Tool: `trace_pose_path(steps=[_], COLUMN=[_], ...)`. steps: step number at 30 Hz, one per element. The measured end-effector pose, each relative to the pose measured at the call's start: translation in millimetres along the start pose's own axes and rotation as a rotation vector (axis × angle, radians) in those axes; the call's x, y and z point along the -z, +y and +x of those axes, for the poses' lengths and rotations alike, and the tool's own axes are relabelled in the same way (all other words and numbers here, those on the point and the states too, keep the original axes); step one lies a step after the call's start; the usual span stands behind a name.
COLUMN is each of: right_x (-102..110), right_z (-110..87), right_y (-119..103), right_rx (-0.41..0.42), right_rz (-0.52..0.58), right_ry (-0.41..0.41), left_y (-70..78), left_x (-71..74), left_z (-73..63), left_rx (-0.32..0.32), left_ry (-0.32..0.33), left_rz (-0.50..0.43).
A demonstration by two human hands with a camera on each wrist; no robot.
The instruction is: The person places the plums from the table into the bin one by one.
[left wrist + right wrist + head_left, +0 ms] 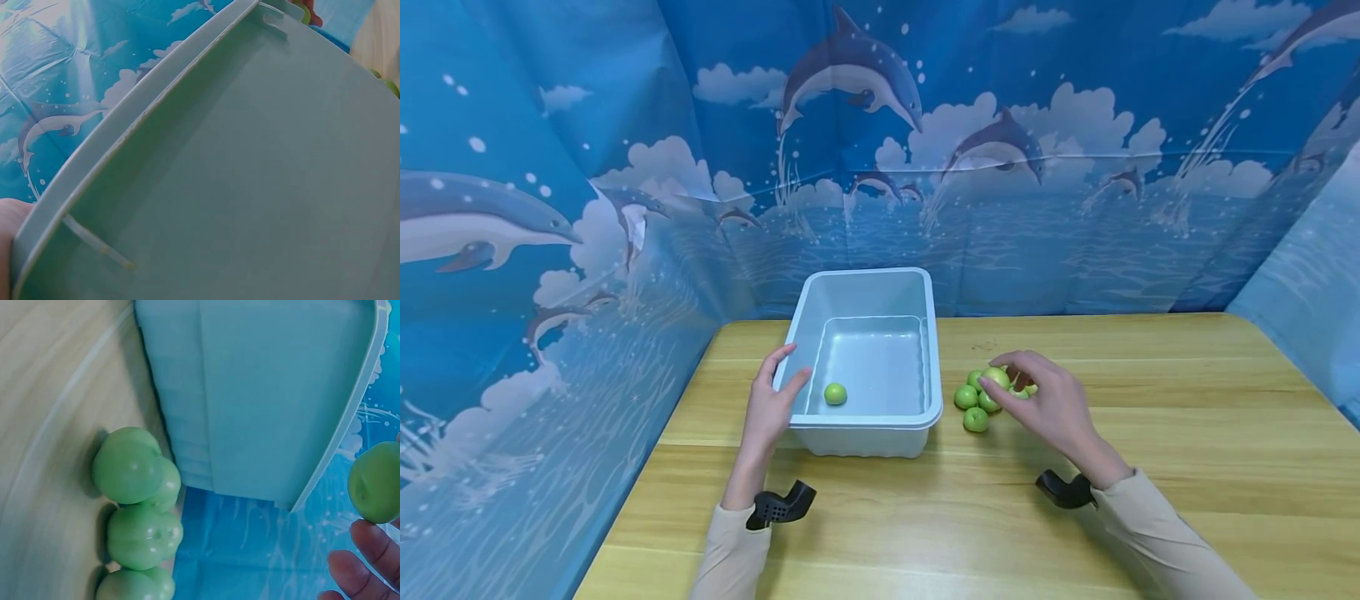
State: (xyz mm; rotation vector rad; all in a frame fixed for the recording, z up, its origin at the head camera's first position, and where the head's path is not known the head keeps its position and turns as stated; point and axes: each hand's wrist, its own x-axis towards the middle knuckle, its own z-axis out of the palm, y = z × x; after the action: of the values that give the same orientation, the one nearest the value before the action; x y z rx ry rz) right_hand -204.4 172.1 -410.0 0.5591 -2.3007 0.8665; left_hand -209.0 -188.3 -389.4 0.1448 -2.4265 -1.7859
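A pale blue-grey plastic bin (861, 422) stands on the wooden table, with one green plum (835, 394) lying inside near its front left corner. My left hand (769, 410) grips the bin's left rim, thumb on the inner side and fingers outside; only a bit of this hand (11, 234) enters the left wrist view. To the right of the bin, my right hand (1051, 402) pinches another green plum (377, 482) between thumb and fingers, above a cluster of green plums (145, 534). The hand partly covers that cluster in the head view.
The wooden table (1187, 417) extends to the right and toward the front. A blue dolphin-print sheet (1060, 242) hangs behind the table and along its left side. The bin's far end stands close to the back sheet.
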Motion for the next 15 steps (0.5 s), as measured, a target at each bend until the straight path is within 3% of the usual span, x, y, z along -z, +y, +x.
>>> trace_pose_path(steps=[15], right_x=[4], right_z=[12.0], right_y=[-15], right_rx=[0.051], right_rz=[0.064], right_ry=[0.004], left_y=[2.0], left_x=[-0.3], left_z=[-0.4], left_rx=[0.021], left_ry=[0.0], left_rz=[-0.001])
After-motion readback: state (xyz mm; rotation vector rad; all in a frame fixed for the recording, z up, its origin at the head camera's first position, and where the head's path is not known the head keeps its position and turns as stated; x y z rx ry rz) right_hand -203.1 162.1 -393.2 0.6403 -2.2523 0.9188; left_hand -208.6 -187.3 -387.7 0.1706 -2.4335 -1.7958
